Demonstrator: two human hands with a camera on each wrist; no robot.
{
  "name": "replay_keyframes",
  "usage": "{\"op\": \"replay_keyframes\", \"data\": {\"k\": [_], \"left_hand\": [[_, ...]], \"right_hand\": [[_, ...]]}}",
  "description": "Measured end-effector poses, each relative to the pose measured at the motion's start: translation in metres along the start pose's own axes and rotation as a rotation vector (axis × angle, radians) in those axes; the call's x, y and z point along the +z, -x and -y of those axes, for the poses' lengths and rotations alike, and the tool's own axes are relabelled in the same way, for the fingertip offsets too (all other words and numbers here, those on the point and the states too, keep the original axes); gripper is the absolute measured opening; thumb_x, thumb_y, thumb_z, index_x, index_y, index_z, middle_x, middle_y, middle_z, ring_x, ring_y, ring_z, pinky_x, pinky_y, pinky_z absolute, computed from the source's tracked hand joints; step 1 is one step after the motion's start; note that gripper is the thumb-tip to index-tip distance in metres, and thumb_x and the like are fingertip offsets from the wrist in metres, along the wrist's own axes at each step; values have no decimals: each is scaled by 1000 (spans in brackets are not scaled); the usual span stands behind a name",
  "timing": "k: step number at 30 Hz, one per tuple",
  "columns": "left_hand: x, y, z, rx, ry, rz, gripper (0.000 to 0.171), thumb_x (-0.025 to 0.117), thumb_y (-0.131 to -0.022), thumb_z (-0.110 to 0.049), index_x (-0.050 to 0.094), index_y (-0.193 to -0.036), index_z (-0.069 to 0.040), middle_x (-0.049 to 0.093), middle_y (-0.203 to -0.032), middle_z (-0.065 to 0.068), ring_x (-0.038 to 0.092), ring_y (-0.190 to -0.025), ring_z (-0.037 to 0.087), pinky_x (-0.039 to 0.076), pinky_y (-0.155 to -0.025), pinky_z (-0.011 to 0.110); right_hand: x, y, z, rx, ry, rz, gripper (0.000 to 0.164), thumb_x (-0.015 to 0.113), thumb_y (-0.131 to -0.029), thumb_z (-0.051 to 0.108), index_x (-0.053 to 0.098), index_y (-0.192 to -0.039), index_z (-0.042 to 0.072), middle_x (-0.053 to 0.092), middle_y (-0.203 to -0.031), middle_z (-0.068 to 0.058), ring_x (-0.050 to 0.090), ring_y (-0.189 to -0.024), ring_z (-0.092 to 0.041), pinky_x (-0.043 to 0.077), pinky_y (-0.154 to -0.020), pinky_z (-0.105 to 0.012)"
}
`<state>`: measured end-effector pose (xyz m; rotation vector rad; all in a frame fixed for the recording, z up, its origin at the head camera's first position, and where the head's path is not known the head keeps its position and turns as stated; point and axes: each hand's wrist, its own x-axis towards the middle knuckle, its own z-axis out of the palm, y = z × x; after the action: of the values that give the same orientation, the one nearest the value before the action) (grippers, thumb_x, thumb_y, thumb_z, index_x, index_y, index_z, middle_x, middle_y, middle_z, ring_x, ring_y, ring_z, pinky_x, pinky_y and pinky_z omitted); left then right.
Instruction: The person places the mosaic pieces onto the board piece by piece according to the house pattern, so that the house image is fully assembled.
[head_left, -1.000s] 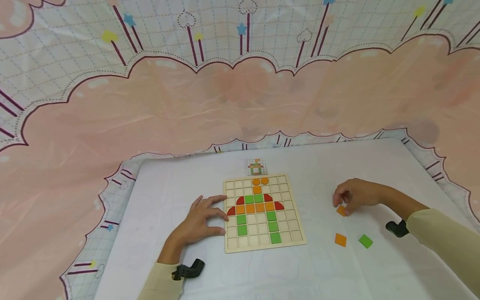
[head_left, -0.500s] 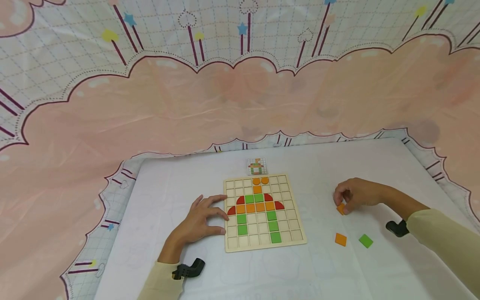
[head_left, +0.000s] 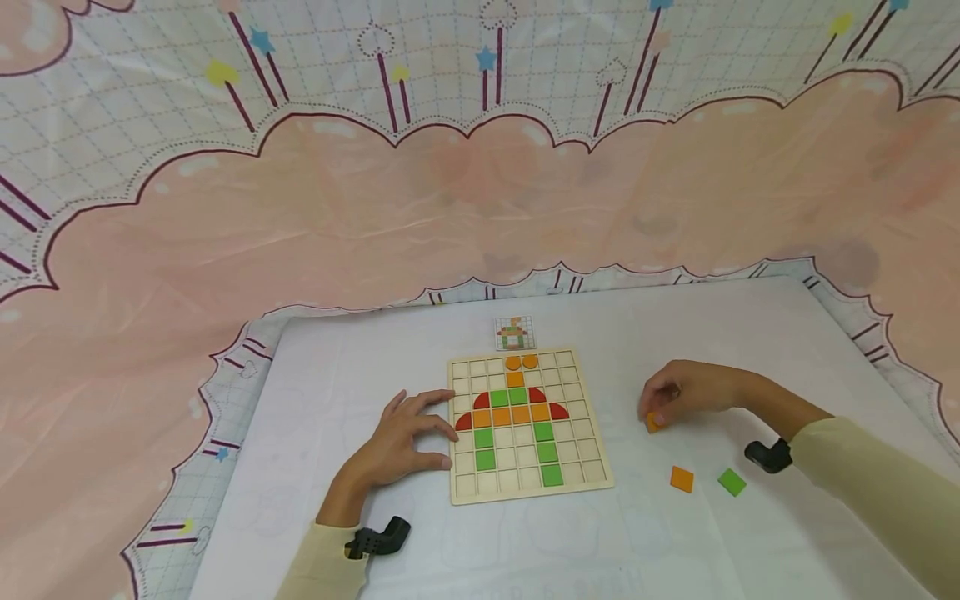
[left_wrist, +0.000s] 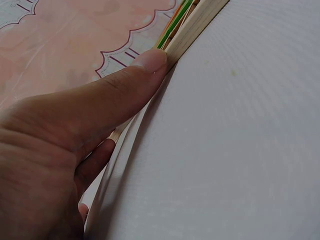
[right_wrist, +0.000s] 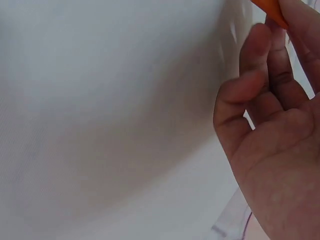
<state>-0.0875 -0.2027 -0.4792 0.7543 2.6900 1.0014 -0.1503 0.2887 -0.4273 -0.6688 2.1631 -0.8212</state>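
My right hand [head_left: 693,387] pinches an orange square tile [head_left: 652,423] between thumb and fingertips, to the right of a wooden grid board [head_left: 507,457]. In the right wrist view, a corner of the orange tile [right_wrist: 270,9] shows at the thumb, while the other fingers curl beneath it. The left hand [head_left: 397,442] rests with spread fingers along the board's left edge. Seen from the left wrist, its thumb [left_wrist: 150,62] lies against the wooden rim. Green, red and orange pieces form a symmetrical figure on the board, with two orange discs [head_left: 522,362] at the top.
A small pattern card [head_left: 514,333] lies just beyond the board. Right of the board, an orange square [head_left: 682,479] and a green square [head_left: 732,482] lie loose on the white tabletop [head_left: 360,350]. Patterned cloth [head_left: 450,208] hangs behind the table.
The right hand has lifted the orange tile slightly and moved left with it, nearer the board. My left hand stays in place, and the two loose tiles have not moved.
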Motion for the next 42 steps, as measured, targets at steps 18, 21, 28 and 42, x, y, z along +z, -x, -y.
{"op": "replay_keyframes", "data": {"k": [18, 21, 28, 42], "left_hand": [[1, 1, 1, -1, 9, -6, 27, 91, -73, -38, 74, -94, -39, 46, -158, -3, 39, -149, 29, 1, -127, 61], [1, 1, 1, -4, 8, -7, 27, 91, -73, -38, 74, -94, -40, 46, -158, -3, 40, -149, 29, 0, -127, 60], [0, 1, 1, -2, 13, -8, 28, 91, -73, -38, 74, -95, -40, 46, -158, -3, 39, -150, 29, 0, -127, 60], [0, 1, 1, 8, 5, -9, 28, 91, -73, -39, 74, -95, -39, 46, -158, -3, 39, -150, 29, 1, -127, 61]], "right_hand": [[43, -53, 60, -156, -60, 84, 8, 77, -91, 19, 75, -99, 18, 68, -85, 4, 58, -78, -10, 49, -69, -20], [49, -62, 69, -157, -47, 90, 6, 77, -91, 21, 74, -97, 21, 66, -83, 7, 57, -76, -9, 48, -68, -19], [66, -80, 87, -222, -57, 110, 9, 78, -90, 18, 74, -98, 19, 66, -85, 8, 58, -77, -8, 50, -69, -18], [90, -95, 117, -239, 25, 62, 10, 81, -88, 20, 73, -90, 25, 69, -78, 12, 59, -71, -4, 49, -65, -18]]}}
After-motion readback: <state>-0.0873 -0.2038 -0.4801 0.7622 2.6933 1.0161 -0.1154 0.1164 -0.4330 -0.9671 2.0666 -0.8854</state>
